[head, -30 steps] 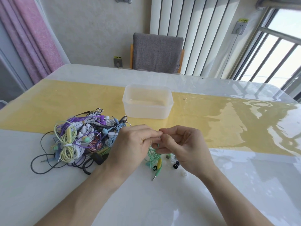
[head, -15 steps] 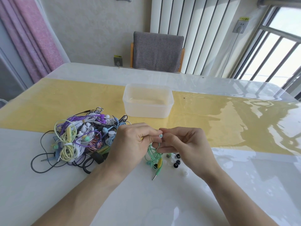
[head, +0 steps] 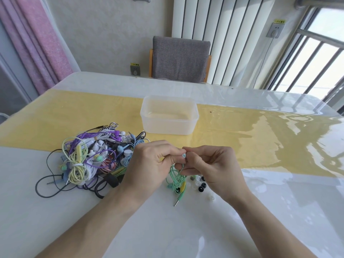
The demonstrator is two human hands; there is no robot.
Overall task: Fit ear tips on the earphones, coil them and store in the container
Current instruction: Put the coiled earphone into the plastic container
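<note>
While both hands (head: 183,164) curl, they pinch the green earbud (head: 183,156).

Bright daylight came in from the barred, overexposed window (head: 320,58) at the upper right. It threw broad white glare and wavy reflections over the glossy clear-covered white and yellow table (head: 279,138). Shadows were soft and faint. Focus stayed sharp centrally, while wide-angle distortion bent the pink curtain (head: 37,43) and the edges.

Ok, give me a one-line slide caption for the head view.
Both hands pinch a green earbud near the empty container, beside a tangled earphone pile.
</note>
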